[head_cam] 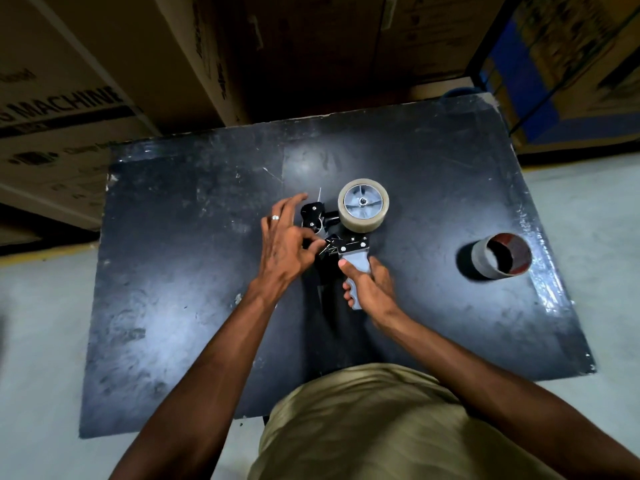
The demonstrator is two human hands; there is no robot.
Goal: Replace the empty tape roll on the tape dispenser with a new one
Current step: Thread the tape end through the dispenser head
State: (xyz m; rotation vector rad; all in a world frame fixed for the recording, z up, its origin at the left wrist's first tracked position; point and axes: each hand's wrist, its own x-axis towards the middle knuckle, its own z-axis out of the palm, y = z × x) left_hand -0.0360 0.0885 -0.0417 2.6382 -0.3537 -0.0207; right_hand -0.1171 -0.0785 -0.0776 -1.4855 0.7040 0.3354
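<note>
A hand-held tape dispenser (pixel 349 245) with a black metal frame and a grey handle lies near the middle of the black table (pixel 173 306). A roll of clear tape (pixel 363 205) sits on its grey hub. My right hand (pixel 369 287) is shut around the grey handle. At the dispenser's front end my left hand (pixel 285 242) pinches thumb and forefinger together, other fingers spread over the black roller guard; what it pinches is too small to tell. An empty cardboard tape core (pixel 502 259) stands on end at the table's right side.
Large cardboard boxes (pixel 104 81) are stacked behind the table's far edge. A blue rack with more boxes (pixel 554 81) stands at the back right. Pale floor lies to the left and right of the table.
</note>
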